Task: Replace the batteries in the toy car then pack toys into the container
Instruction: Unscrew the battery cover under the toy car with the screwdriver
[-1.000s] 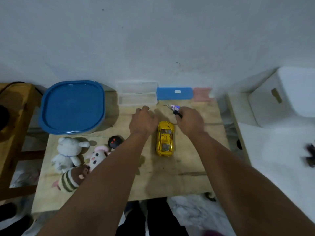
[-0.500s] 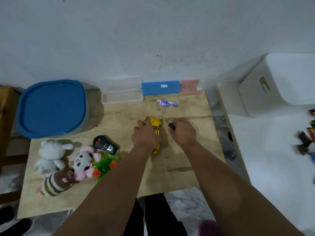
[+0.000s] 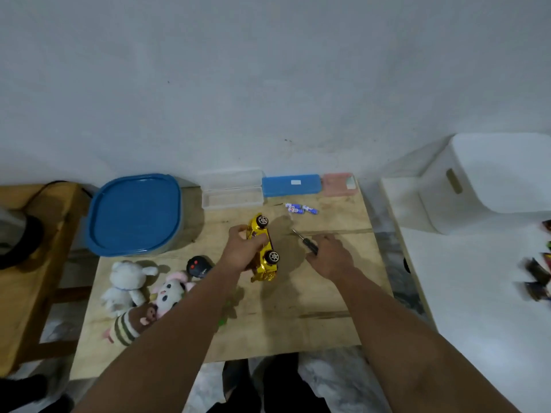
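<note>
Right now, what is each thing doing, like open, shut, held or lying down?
Toy car: tipped on its side, held by left hand.
Screwdriver: held by right hand.
Batteries: lying loose on the table.
Blue container: lid on.
Clear case: open.

A plain room in a home: a low plywood counter point(image 3: 313, 296) against a bare whitewashed wall point(image 3: 268, 84), plush toys point(image 3: 140, 290) on it, marble-patterned floor point(image 3: 337, 380) below.

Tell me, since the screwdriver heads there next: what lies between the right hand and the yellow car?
Head view: only bare wooden table between right hand and yellow car.
</note>
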`<state>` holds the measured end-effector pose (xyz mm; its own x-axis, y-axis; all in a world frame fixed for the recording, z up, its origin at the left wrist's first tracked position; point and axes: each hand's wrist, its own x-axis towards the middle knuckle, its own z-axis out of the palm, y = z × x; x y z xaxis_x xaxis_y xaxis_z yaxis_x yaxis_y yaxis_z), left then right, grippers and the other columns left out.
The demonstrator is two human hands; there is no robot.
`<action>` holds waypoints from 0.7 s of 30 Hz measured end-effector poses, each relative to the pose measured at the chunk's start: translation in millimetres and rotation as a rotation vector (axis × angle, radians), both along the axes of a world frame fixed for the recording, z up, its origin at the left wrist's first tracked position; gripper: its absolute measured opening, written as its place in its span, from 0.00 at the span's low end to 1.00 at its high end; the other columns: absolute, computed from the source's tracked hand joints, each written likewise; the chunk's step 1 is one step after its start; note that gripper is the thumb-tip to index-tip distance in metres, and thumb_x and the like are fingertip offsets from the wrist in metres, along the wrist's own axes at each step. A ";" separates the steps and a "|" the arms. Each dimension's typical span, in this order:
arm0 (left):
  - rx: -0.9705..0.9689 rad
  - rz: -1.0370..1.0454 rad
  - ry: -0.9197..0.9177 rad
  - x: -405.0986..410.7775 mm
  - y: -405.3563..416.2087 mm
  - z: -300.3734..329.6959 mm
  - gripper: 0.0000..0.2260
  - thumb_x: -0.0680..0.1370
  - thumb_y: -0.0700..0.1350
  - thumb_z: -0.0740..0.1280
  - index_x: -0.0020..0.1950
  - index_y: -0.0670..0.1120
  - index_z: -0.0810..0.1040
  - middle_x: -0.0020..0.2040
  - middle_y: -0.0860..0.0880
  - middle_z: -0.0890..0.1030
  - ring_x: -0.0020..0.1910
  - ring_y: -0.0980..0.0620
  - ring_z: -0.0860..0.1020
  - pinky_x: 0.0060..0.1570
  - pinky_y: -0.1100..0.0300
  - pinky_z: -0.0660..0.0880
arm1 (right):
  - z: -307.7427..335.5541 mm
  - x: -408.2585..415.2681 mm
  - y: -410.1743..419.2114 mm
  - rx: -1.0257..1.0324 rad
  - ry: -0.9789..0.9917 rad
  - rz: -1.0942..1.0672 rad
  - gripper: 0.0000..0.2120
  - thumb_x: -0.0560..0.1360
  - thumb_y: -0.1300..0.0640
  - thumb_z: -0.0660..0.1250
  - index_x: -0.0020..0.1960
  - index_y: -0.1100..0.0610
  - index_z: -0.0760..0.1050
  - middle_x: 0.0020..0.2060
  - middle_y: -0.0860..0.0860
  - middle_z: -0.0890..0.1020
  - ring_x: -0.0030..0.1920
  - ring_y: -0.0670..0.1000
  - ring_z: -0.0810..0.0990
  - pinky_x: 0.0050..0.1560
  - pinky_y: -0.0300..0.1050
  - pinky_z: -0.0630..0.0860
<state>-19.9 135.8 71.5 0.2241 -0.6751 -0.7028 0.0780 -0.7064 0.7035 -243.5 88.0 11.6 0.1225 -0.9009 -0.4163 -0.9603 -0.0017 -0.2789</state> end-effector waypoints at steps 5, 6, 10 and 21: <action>-0.018 0.111 0.446 32.7 19.5 41.1 0.32 0.70 0.50 0.73 0.73 0.41 0.76 0.60 0.39 0.82 0.53 0.41 0.82 0.57 0.47 0.79 | 55.5 14.0 2.0 -0.093 -0.358 -0.095 0.13 0.75 0.52 0.71 0.60 0.50 0.82 0.56 0.51 0.82 0.53 0.50 0.82 0.55 0.44 0.76; -0.034 0.119 0.491 37.4 22.3 53.0 0.34 0.69 0.52 0.73 0.73 0.39 0.77 0.60 0.39 0.82 0.53 0.41 0.82 0.58 0.47 0.78 | 72.8 19.0 1.0 -0.115 -0.433 -0.082 0.11 0.76 0.54 0.71 0.58 0.52 0.83 0.53 0.49 0.83 0.49 0.46 0.82 0.54 0.40 0.77; -0.155 0.126 0.564 46.0 25.8 95.3 0.26 0.77 0.55 0.72 0.68 0.40 0.80 0.57 0.37 0.84 0.50 0.41 0.83 0.57 0.48 0.80 | 144.9 48.0 2.7 -0.155 -0.660 0.025 0.07 0.77 0.57 0.70 0.54 0.51 0.85 0.46 0.41 0.84 0.44 0.34 0.80 0.45 0.26 0.72; -0.407 0.099 0.472 32.1 19.5 154.4 0.21 0.83 0.54 0.63 0.68 0.42 0.81 0.62 0.39 0.84 0.59 0.39 0.84 0.60 0.44 0.79 | 232.1 103.5 8.6 -0.282 -0.785 0.234 0.14 0.74 0.50 0.75 0.60 0.46 0.80 0.48 0.47 0.79 0.41 0.45 0.78 0.49 0.43 0.79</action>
